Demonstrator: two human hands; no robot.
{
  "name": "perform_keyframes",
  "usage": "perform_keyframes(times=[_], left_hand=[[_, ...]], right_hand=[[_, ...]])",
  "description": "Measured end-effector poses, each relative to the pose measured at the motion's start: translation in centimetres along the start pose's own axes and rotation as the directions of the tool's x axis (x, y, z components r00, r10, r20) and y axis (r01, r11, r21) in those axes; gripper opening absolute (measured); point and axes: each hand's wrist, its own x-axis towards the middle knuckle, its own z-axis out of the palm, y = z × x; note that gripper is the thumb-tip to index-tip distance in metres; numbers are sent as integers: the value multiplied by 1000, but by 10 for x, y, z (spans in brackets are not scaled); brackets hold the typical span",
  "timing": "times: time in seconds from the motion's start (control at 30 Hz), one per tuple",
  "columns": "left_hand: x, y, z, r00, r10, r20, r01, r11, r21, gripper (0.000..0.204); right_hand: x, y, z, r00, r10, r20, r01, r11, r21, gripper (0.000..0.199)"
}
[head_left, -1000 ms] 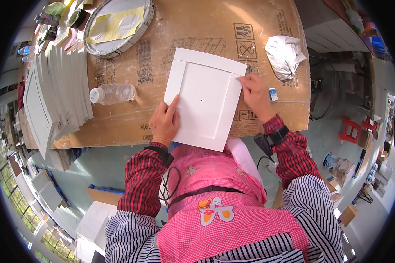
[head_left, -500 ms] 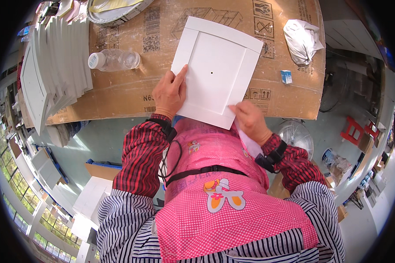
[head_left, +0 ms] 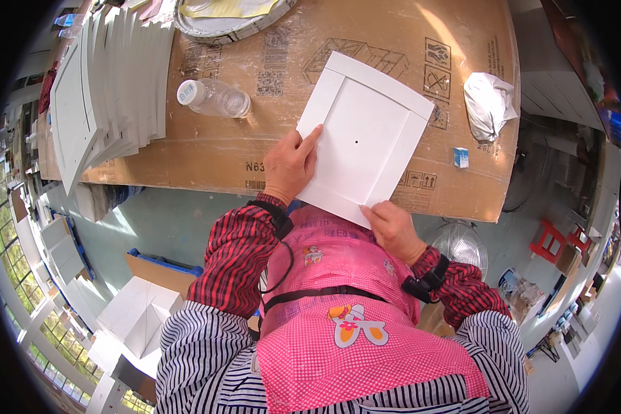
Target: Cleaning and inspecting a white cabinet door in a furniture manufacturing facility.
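A white framed panel (head_left: 357, 162), like a small cabinet door with a recessed middle and one small dark hole, lies tilted on the cardboard-covered table and juts over its front edge toward my apron. My left hand (head_left: 291, 164) grips its left edge, thumb and index finger on the face; the other fingers are partly hidden. At the near right corner, my right hand (head_left: 393, 229) pinches the panel's lower edge with closed fingers. Whether anything else is in that hand is hidden.
Several similar white panels (head_left: 121, 83) stand stacked at the table's left. A clear plastic bottle (head_left: 217, 98) lies near them, below a round tray (head_left: 234, 31). A white crumpled bag (head_left: 488, 107) and a small blue box (head_left: 460, 158) sit on the cardboard (head_left: 207, 159). A floor fan (head_left: 460, 245) stands beyond my right arm.
The whole view has shifted, so the table appears lower and farther right. My right hand has slid along the panel toward its near corner. Pale cloth beneath that hand no longer shows.
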Motion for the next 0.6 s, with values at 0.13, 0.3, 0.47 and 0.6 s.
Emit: perform_keyframes(times=[0.13,0.3,0.47,0.6], left_hand=[[-1,-3,-2,1000,-5,3,5,1000,-21,47],[3,0,1,1000,-2,14,2,999,-48,48],[2,-2,1,1000,-18,-9,18,997,-78,49],[0,-5,2,999,-15,-29,12,995,-98,47]], right_hand=[[53,2,-14,1000,-18,10,17,986,163,22],[200,75,-59,907,205,-369,-185,979,89,15],[228,71,-30,970,64,-234,-64,998,6,17],[195,35,-4,968,-24,-251,5,997,-75,16]])
